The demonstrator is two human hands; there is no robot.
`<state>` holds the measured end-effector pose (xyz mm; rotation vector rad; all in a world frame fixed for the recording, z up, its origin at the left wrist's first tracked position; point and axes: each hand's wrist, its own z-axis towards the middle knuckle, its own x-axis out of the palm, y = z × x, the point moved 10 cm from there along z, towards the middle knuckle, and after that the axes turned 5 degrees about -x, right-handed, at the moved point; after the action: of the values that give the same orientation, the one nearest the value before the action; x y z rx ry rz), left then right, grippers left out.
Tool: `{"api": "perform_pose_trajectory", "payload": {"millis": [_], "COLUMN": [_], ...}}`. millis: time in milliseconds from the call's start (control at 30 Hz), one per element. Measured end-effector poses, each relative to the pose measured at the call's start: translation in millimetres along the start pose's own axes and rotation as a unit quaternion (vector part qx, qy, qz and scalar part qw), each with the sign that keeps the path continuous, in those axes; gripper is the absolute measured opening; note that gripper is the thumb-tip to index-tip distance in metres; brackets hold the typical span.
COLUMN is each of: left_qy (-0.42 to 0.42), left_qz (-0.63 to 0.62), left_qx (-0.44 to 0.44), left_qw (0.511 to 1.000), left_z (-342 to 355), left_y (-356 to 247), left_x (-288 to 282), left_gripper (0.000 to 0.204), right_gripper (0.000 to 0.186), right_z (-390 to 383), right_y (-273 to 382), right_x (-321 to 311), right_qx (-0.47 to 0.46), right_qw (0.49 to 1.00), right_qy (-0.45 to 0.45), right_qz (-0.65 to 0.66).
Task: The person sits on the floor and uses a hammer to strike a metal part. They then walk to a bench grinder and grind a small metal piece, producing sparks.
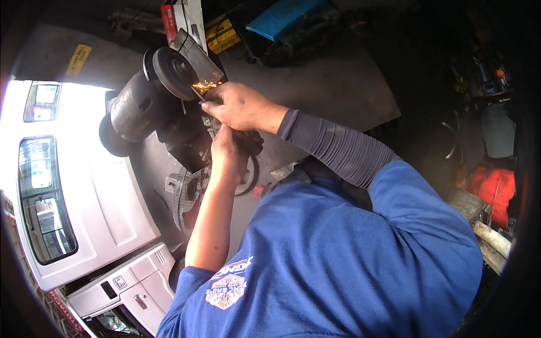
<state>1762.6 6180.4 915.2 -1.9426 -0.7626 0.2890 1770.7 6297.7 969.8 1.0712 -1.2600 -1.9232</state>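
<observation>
With a white van in the left background, my right hand clamps a thin metal piece at its left, long axis angling far-left toward the grinding wheel; my left hand, grip hidden, sits nearer me.

Harsh daylight pours in from the left, where a white vehicle glares and its upper edge washes out to pure white. The right side sinks into deep shadow, its clutter hard to make out. Light catches the left hand and the right hand, both reasonably clear. Orange sparks glow beside a dark grinding wheel (the warmest light here). The fisheye lens bends the vehicle's lines, and black vignetting swallows the corners.
</observation>
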Motion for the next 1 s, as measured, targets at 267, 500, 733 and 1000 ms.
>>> {"api": "perform_pose_trajectory", "payload": {"millis": [267,500,733,1000], "left_qy": [-0.078,-0.083,-0.007,0.006], "left_qz": [-0.002,0.015,-0.259,-0.278], "left_qx": [0.037,0.042,-0.019,-0.034], "left_qw": [0.996,0.996,0.966,0.96], "left_z": [-2.2,-19.3,-3.4,6.3], "left_y": [7.0,12.8,43.8,55.6], "left_x": [-10.0,-10.4,-9.8,-7.7], "left_gripper": [0.027,0.036,0.045,0.052], "right_gripper": [0.037,0.033,0.031,0.03], "right_z": [-2.1,-15.7,-26.2,-29.9], "right_y": [-15.6,-11.3,-5.0,-2.5], "right_x": [-1.8,-1.4,3.5,-0.3], "right_qx": [0.036,0.014,0.022,0.024], "right_qw": [0.998,0.994,0.995,0.995], "right_qy": [-0.056,-0.081,-0.087,-0.093], "right_qz": [-0.005,0.067,0.052,0.026]}}
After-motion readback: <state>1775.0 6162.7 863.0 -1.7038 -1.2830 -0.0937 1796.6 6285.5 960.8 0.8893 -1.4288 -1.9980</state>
